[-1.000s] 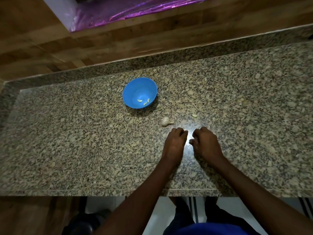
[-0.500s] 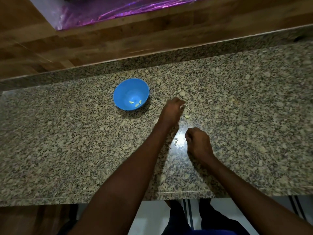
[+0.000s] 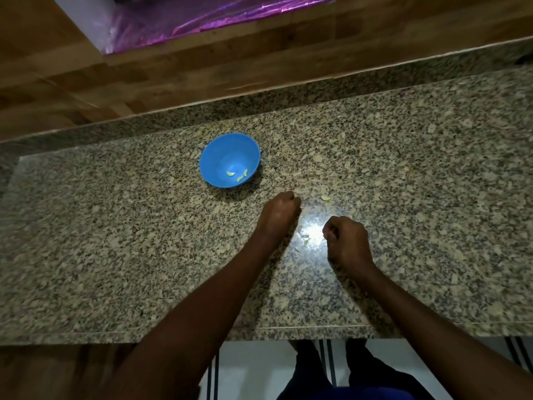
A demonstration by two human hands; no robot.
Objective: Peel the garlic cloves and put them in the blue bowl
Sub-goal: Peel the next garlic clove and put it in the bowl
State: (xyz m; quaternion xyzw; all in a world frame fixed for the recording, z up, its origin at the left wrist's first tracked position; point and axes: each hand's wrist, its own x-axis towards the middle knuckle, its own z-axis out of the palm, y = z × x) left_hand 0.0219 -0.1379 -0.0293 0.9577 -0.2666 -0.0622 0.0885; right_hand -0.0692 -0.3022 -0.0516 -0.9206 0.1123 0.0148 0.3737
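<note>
Blue bowl (image 3: 230, 160) far-left on granite counter (image 3: 115, 241) w/ 3 peeled cloves (image 3: 238, 175) inside; L hand (image 3: 278, 216) fingers curled under, contents can't tell; peel scraps (image 3: 304, 239) btwn hands; loose clove (image 3: 326, 198) just far of them; R hand (image 3: 347, 241) fisted, contents can't tell.

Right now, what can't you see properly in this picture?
- Left hand, head view: its curled fingers hide whether it holds any garlic.
- Right hand: its fist hides its contents too.
- Pale scraps between the hands: glare on the counter blurs them; skin or clove, unclear.
- Pieces in the blue bowl: too small to count surely.
</note>
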